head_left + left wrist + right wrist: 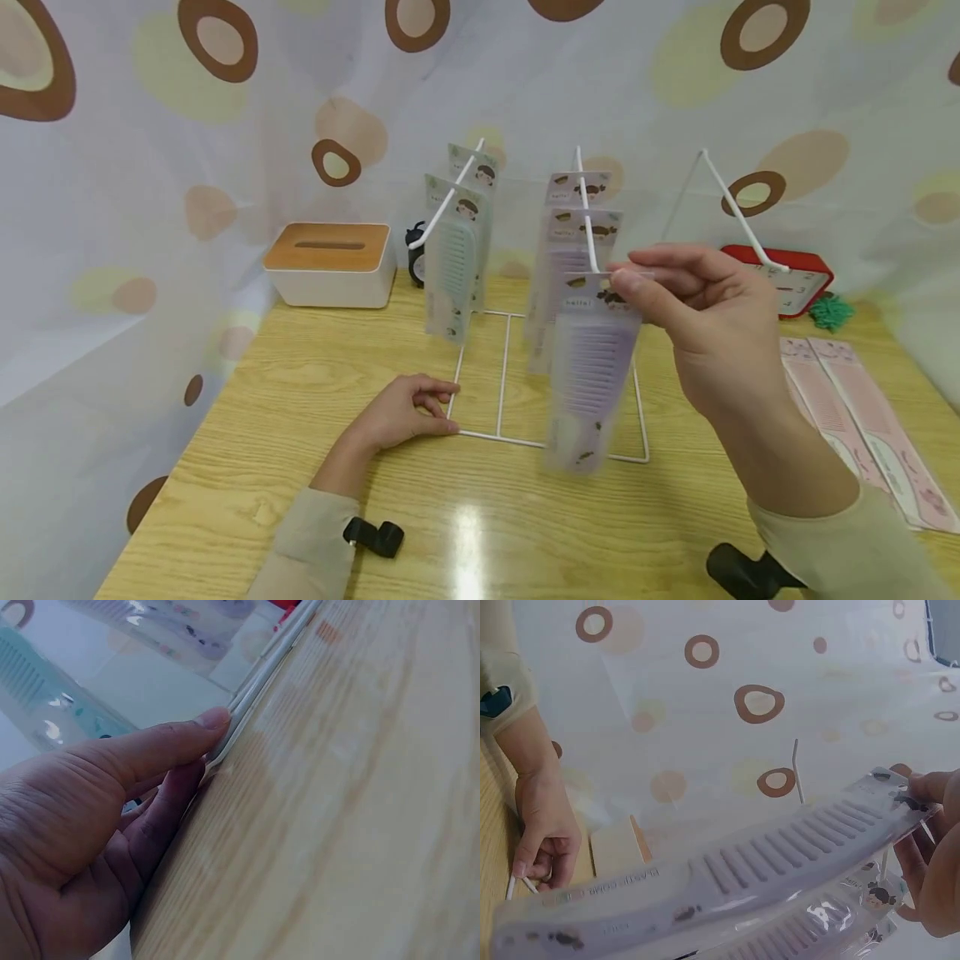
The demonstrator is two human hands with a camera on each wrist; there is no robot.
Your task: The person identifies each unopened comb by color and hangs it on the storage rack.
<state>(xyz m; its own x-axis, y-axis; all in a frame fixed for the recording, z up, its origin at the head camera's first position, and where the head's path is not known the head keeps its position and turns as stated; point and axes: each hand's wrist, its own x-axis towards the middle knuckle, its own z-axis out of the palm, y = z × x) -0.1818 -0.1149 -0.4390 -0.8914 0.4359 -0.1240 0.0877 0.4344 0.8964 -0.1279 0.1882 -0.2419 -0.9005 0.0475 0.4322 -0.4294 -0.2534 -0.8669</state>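
My right hand (720, 325) pinches the top card of a packaged purple comb (596, 367) between thumb and fingers, right at the front tip of the rack's middle prong (587, 221). Behind it, two more packaged purple combs (564, 250) hang on that prong. Packaged green combs (452, 267) hang from the left prong, while the right prong (738, 208) is bare. Down at the front left corner of the white wire rack (501, 383), my left hand (405, 410) holds the base wire. The left wrist view shows its thumb and a finger pinching the wire (259, 682) at the tabletop.
Two packaged pink combs (862, 417) lie on the right of the wooden table (285, 483). At the back left stands a tissue box (330, 283) with a wooden lid, beside a small black clock (415, 258). A red-framed clock (806, 287) and a green tufted thing (831, 312) are at the back right.
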